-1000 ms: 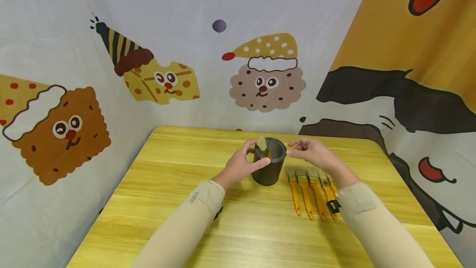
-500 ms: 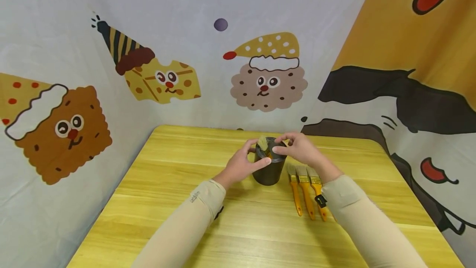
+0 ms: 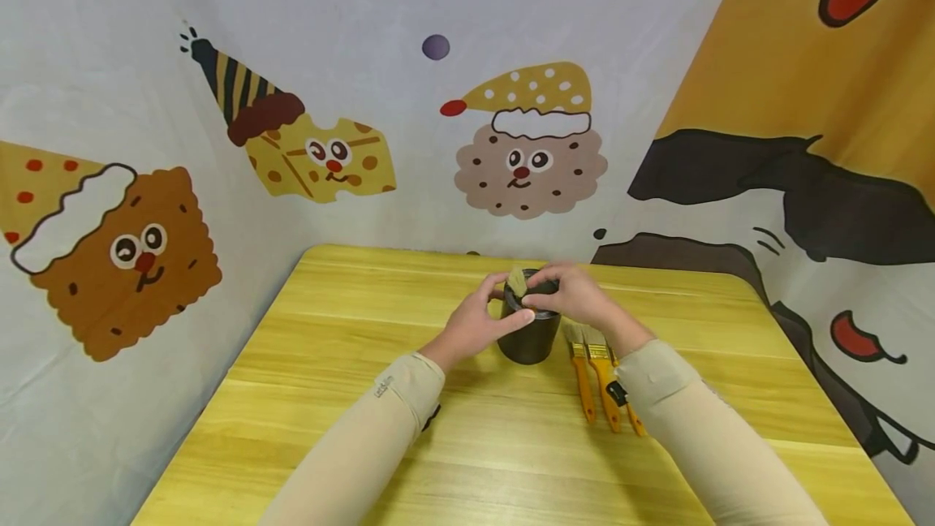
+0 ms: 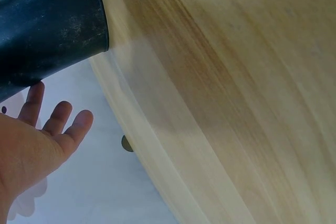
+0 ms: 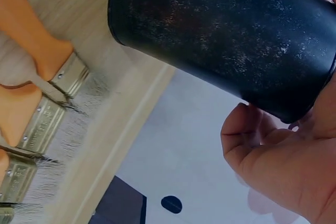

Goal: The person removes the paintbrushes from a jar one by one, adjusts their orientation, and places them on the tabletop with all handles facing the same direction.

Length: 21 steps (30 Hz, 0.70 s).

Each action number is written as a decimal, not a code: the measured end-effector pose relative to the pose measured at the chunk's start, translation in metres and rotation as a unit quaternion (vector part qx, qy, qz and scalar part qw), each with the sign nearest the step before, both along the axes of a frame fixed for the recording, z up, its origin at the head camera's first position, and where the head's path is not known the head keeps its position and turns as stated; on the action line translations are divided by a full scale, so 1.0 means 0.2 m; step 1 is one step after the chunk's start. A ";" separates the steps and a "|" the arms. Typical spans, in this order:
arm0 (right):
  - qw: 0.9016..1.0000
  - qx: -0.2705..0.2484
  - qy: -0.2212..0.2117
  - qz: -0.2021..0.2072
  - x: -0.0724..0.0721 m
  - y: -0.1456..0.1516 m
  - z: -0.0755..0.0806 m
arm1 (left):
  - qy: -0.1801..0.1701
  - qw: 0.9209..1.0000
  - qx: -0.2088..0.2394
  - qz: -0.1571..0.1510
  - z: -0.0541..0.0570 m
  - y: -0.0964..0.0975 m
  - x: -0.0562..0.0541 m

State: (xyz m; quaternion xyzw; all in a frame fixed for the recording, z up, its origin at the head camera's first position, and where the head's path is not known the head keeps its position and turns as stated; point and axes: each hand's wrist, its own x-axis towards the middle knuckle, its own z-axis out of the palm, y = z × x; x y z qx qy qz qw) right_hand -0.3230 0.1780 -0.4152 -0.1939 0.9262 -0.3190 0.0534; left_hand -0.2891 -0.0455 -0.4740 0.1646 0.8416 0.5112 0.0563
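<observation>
In the head view a black cup (image 3: 527,343) stands upright on the table, a paintbrush (image 3: 517,282) in it with pale bristles up at the left rim. My left hand (image 3: 475,323) grips the cup's left side, thumb at the front rim; in the left wrist view its other fingers (image 4: 77,124) lie loosely beside the wall, one touching it. My right hand (image 3: 577,295) reaches over the right rim, thumb and forefinger at the brush's neck. Whether they pinch it is too small to tell. The brush's handle is mostly hidden inside the cup.
Right of the cup, several orange-handled paintbrushes (image 3: 582,384) lie in a row, bristles pointing away from me, partly under my right sleeve (image 3: 657,380). The wooden table (image 3: 365,291) ends at a cartoon-printed cloth (image 3: 409,209) behind.
My right hand has moved left, from beside the cup to over its mouth at the paintbrush. The right sleeve covers more of the lying brushes. My left hand stays on the cup.
</observation>
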 end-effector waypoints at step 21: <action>0.999 -0.029 -0.014 -0.025 0.00 0.01 0.08 | -0.003 1.000 0.000 0.005 0.02 0.00 0.02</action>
